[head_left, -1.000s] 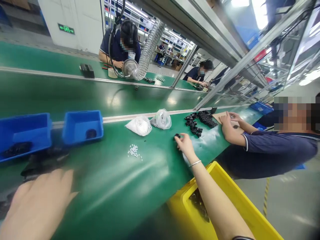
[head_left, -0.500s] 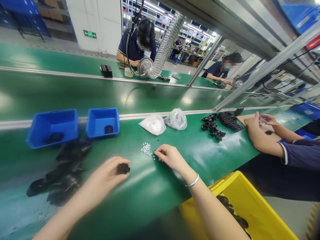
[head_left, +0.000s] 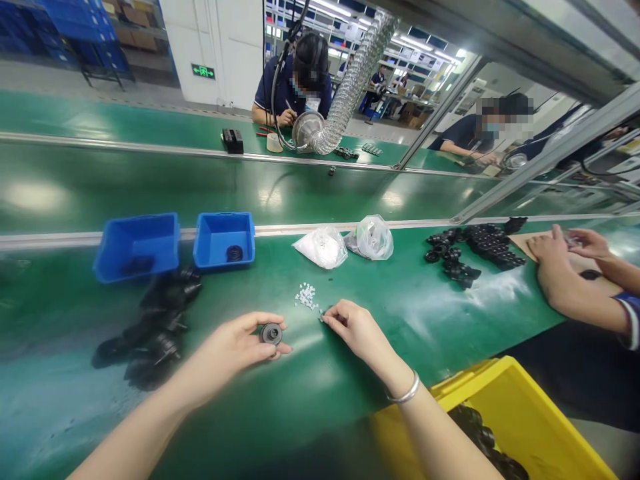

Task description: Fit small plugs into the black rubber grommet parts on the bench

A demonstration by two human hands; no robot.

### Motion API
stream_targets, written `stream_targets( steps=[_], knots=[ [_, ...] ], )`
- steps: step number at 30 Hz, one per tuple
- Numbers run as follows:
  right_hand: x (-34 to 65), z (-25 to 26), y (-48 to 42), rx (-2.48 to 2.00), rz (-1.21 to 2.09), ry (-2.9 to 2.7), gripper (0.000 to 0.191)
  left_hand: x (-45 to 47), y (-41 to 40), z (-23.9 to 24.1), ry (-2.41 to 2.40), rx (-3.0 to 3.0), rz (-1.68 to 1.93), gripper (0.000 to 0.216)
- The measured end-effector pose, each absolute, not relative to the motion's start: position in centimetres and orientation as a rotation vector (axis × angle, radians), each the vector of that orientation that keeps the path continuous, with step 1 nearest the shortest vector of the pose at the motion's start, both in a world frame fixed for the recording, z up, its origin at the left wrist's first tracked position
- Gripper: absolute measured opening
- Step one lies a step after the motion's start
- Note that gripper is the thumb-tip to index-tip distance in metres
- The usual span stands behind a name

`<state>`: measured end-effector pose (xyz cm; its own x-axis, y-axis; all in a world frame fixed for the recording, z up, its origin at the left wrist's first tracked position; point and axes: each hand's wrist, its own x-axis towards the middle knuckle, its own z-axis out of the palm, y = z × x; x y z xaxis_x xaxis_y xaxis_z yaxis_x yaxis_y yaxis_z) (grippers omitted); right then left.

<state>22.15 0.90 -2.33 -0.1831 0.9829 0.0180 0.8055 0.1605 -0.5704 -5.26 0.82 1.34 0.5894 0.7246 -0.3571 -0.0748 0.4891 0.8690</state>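
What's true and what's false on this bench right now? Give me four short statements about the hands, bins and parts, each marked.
1. The left hand holds a round black part. True.
2. The right blue bin holds one black ring. True.
3. The right hand rests inside that bin. False: the right hand is fingertips-down on the green belt, beside the small white pieces.
4. The plastic bags lie in the bin. False: they lie on the belt.
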Motion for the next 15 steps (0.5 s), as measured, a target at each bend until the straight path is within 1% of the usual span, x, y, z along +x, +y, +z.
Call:
stream_targets(
  steps=[5,10,15],
  knots=[
    [22.2,-2.1,0.6,-1.675,0.695,-2.057,0.018,-5.3,0.6,1.3,0.842,0.959,0.543,0.04],
    [21.9,-2.0,0.6,-1.688,0.733,-2.011,0.021,-5.0,0.2,1.5,0.835,0.759,0.565,0.036],
    [21.2,-2.0,0.5,-1.703,0.71,-2.003,0.014,-4.6,0.1,1.4,0.768,0.651,0.585,0.034]
  ],
)
